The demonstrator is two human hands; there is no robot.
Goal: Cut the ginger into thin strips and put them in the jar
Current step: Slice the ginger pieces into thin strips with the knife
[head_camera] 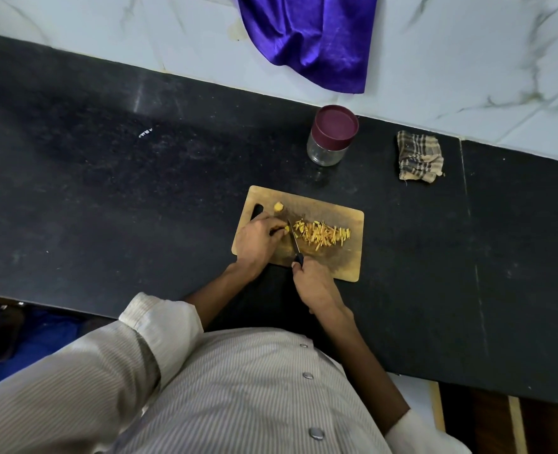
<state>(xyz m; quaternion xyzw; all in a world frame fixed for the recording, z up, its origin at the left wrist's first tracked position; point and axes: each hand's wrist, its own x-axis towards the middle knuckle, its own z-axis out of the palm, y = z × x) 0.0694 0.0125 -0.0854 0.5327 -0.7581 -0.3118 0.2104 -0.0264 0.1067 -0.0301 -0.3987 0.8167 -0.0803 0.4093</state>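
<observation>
So the person's mid-chop here, middle of the frame on the wooden cutting board (343, 260). Left hand (258, 239) has its fingers curled down, pinching a small yellow bit of ginger (285, 228) against the board, and the right hand (315, 285) is wrapped around the black handle of the knife (294, 241). The bit that matters: the blade runs from lower right up toward the upper left, sitting just on the right side of the ginger piece, basically touching it, with the fingertips right there on the other side. So the next slice probably comes off that right-hand face, and there's not much ginger left to hold, I'd watch those fingers. The pile of cut strips (323, 235) is spread out just right of the blade. One leftover chunk (278, 206) sits near the board's upper left. The jar (331, 139) is up above the board on the black counter (107, 191), lid still on.
</observation>
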